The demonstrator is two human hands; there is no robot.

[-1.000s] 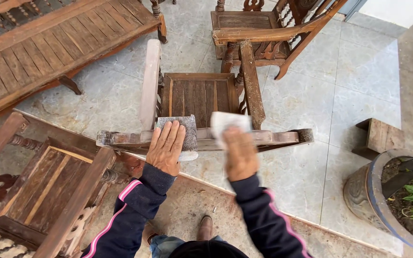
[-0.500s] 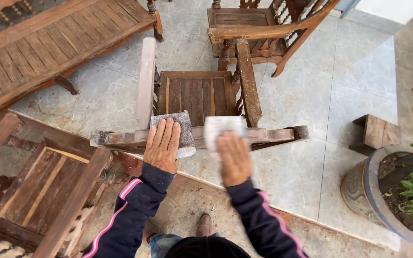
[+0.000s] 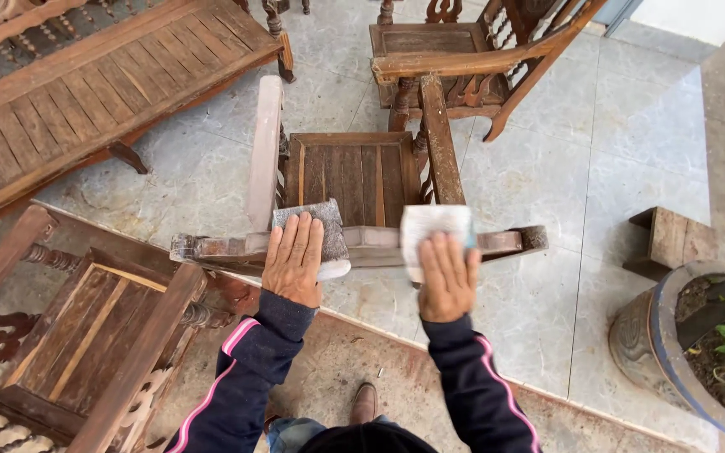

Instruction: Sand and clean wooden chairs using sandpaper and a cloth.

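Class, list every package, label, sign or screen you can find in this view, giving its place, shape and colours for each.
None in view: no package, label, sign or screen.
The left hand presses a grey sanding sheet and the right hand a white one on the chair's top rail; both are plain.

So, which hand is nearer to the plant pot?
Right. The right hand presses a white pad on the chair's top rail, on the side toward the plant pot; the left hand lies farther along the rail.

place: home patio, furniture refinishing
evidence: worn wooden chairs (image 3: 354, 180), bench (image 3: 86, 101), tile floor (image 3: 597, 168), potted plant (image 3: 715, 352)
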